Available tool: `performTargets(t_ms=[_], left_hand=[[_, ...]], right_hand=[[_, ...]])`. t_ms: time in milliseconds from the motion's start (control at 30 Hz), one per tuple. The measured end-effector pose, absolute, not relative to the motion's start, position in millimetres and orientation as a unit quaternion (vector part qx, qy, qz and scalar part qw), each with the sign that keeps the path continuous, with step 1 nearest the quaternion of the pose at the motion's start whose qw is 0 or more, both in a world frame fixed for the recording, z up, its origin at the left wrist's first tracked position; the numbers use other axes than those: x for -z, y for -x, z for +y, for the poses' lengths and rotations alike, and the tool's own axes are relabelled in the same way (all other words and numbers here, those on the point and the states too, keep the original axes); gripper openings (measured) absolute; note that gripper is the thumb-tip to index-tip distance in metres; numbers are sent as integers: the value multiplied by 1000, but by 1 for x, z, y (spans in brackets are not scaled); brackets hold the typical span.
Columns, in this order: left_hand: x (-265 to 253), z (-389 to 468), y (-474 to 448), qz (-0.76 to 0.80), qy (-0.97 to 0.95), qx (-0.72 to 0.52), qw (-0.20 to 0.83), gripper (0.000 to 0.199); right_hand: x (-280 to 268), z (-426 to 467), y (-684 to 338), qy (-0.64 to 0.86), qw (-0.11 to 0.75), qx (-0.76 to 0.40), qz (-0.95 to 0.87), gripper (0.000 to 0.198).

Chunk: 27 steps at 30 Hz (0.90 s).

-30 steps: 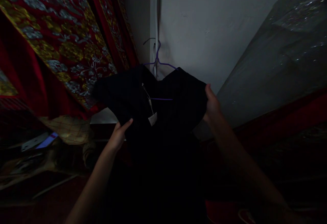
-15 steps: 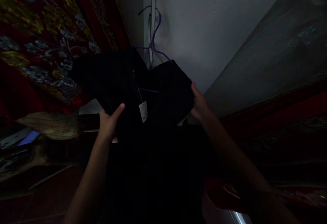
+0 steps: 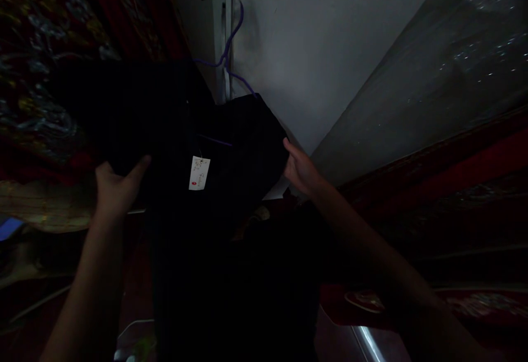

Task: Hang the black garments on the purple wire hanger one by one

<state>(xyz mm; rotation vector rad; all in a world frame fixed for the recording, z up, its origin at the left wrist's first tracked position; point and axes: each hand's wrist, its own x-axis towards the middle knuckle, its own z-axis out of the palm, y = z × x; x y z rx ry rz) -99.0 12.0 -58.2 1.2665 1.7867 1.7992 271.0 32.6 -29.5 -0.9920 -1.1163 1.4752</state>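
Note:
A very dark shirt (image 3: 251, 136) hangs from a purple hanger (image 3: 236, 29), whose hook is up against a narrow pale strip on the wall. My left hand (image 3: 115, 188) grips the shirt's left side, thumb on top and fingers hidden beneath the cloth. On the opposite side, my right hand (image 3: 301, 169) pinches the right sleeve edge. A white paper tag (image 3: 199, 173) with handwriting and a red mark dangles at the shirt's front opening. The hanger's lower bar (image 3: 215, 140) shows inside the neck. Dim light hides most folds.
Red embroidered cloth (image 3: 49, 98) with silver and gold flowers hangs on the left. Behind is a grey wall (image 3: 297, 37), with shiny clear plastic (image 3: 445, 76) to the right. A yellowish checked cloth (image 3: 45, 208) lies low left; a shiny metallic edge (image 3: 369, 343) shows at the bottom.
My left hand has drawn the shirt's left side outward, farther from the hanger. The tag has turned to face me. My right hand keeps its hold, while the whole view has shifted.

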Motion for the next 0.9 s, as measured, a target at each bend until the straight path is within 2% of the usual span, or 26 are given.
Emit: performTargets(t_ms=[233, 400, 567, 667, 767, 833, 900], left_hand=[[53, 5, 92, 633, -419, -636, 140, 42], [54, 3, 93, 631, -418, -632, 165, 48], [61, 2, 88, 638, -397, -630, 196, 45], [64, -7, 76, 618, -354, -649, 269, 45], [67, -24, 61, 578, -279, -665, 383, 47], [70, -37, 48, 556, -244, -650, 458, 51], [74, -50, 33, 538, -225, -626, 518, 55]], right_hand=[[43, 28, -276, 420, 507, -588, -470, 49], [49, 26, -275, 420, 526, -568, -473, 40], [53, 28, -278, 422, 545, -546, -476, 41], [64, 26, -283, 445, 575, -485, -485, 50], [86, 18, -283, 492, 659, -338, -457, 62], [104, 9, -273, 511, 696, -270, -426, 50], [118, -1, -254, 506, 668, -315, -446, 31]])
